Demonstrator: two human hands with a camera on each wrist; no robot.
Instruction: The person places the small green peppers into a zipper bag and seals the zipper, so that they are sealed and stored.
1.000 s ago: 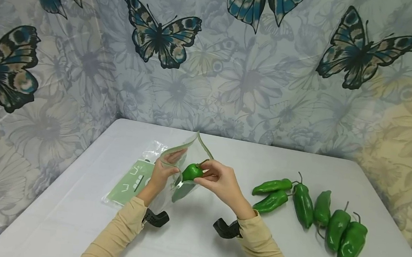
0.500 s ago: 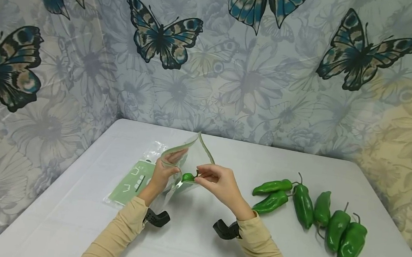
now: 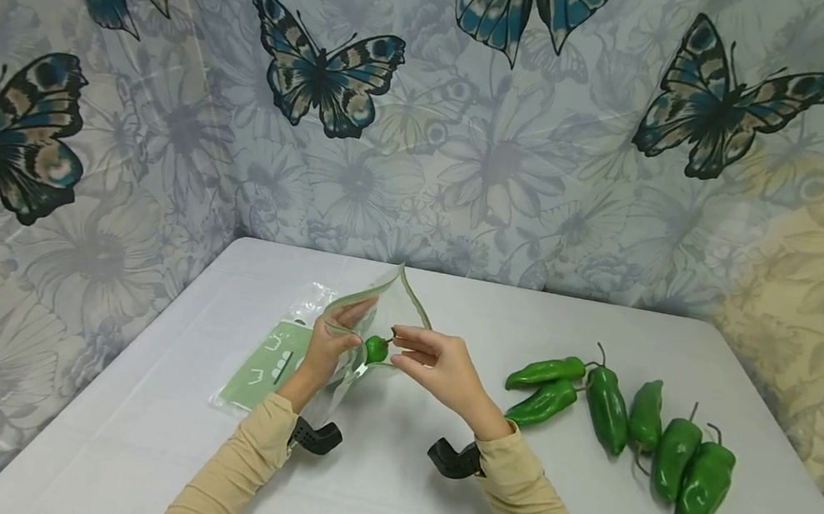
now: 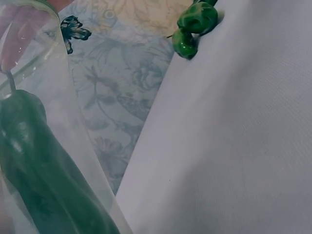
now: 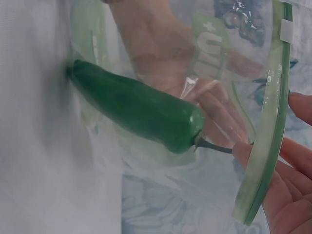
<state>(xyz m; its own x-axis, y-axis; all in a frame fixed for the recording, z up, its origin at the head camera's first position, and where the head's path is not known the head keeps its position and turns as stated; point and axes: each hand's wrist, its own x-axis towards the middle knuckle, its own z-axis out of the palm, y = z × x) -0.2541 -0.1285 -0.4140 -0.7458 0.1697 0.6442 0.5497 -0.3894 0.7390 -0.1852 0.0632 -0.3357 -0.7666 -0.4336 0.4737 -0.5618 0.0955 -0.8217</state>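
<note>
A clear zip bag (image 3: 400, 310) with a pale green rim stands with its mouth spread. My left hand (image 3: 327, 344) grips its left side, the thumb near the front rim. Inside the bag is a long green pepper (image 5: 141, 109), stem up, its narrow end low in the bag. At the bag's mouth is my right hand (image 3: 446, 365), its thumb and forefinger parted and one fingertip right at the stem (image 5: 214, 145). Through the plastic, the left wrist view shows the same pepper (image 4: 39, 156) close up.
Several green peppers (image 3: 607, 411) lie on the right of the white table (image 3: 387, 489). Left of my left hand lies a flat clear packet with a green printed panel (image 3: 265, 367). A butterfly-patterned cloth (image 3: 497, 165) hangs behind the table.
The pepper has gone down from above the rim into the bag, and its top now leans toward the right hand. The right thumb and forefinger have parted from the stem. The left hand stays put.
</note>
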